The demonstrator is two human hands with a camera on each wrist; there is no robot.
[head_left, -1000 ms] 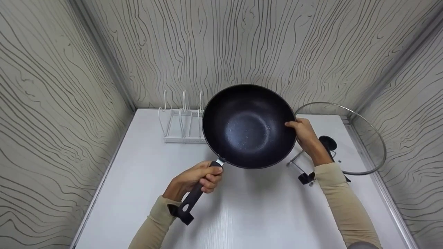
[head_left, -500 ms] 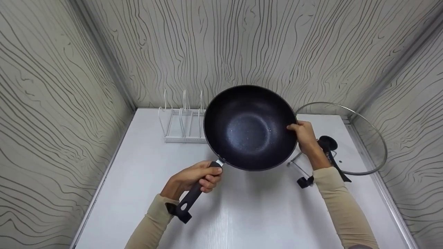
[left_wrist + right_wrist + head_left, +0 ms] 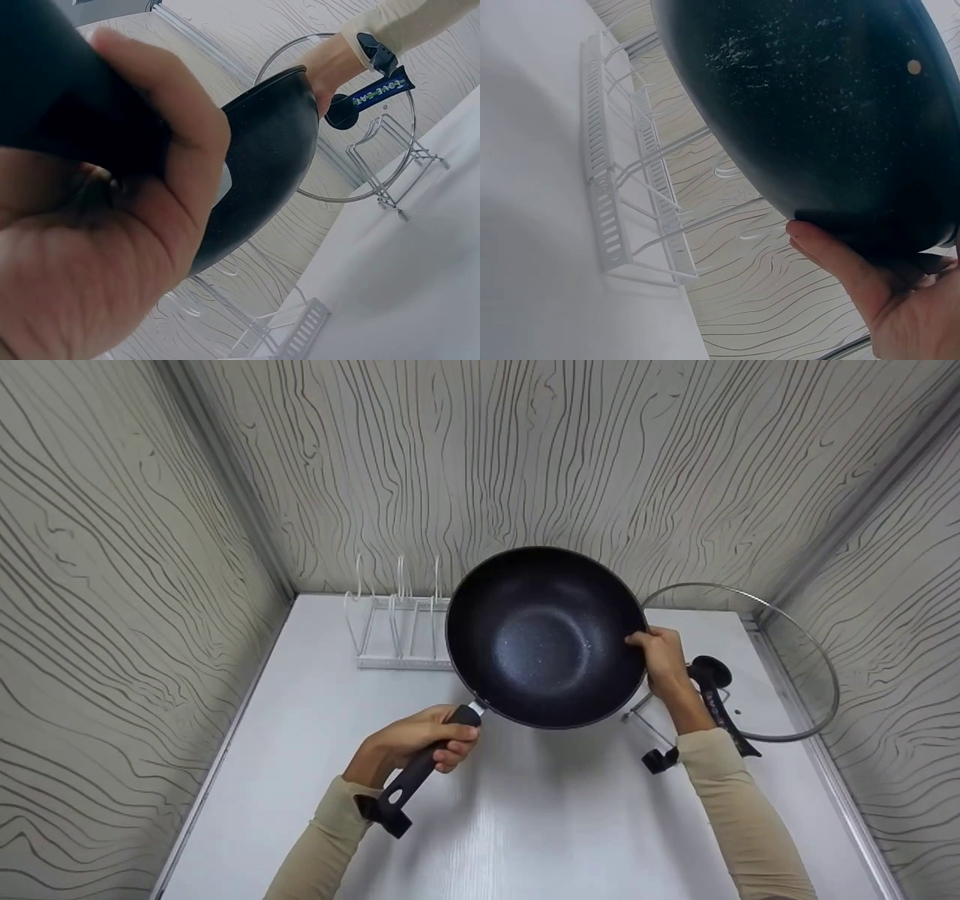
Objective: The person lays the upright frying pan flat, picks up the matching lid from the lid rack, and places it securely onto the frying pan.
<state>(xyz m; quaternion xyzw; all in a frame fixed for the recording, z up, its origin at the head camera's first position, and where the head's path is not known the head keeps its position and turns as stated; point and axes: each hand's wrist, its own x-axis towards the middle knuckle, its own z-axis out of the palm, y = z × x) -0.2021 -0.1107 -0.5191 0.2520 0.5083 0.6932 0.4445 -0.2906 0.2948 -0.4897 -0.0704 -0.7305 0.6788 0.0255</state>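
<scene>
A dark, deep wok [image 3: 544, 649] is held up over the white table, its inside tilted toward the head camera. My left hand [image 3: 420, 739] grips its black handle [image 3: 411, 780] close to the metal joint, fingers wrapped round it. At the opposite side, my right hand [image 3: 664, 660] pinches the rim, thumb on the inside and the other fingers behind the wall. Seen from the right wrist, the wok's underside [image 3: 802, 112] is dark with pale specks, and my right hand [image 3: 904, 304] bears against it. The left wrist view shows my left hand [image 3: 112, 255] large around the handle.
Behind the wok at the left stands a white wire rack [image 3: 401, 664] with upright loops, partly covered by it. A glass lid [image 3: 795, 675] with a metal rim and a black, lettered handle [image 3: 720, 709] leans in a wire stand [image 3: 375, 197] at the right. Patterned walls enclose the table [image 3: 300, 780].
The wok has shifted slightly right. My right hand has moved a little down and right with it, while my left forearm has drifted slightly left. Both grips are unchanged.
</scene>
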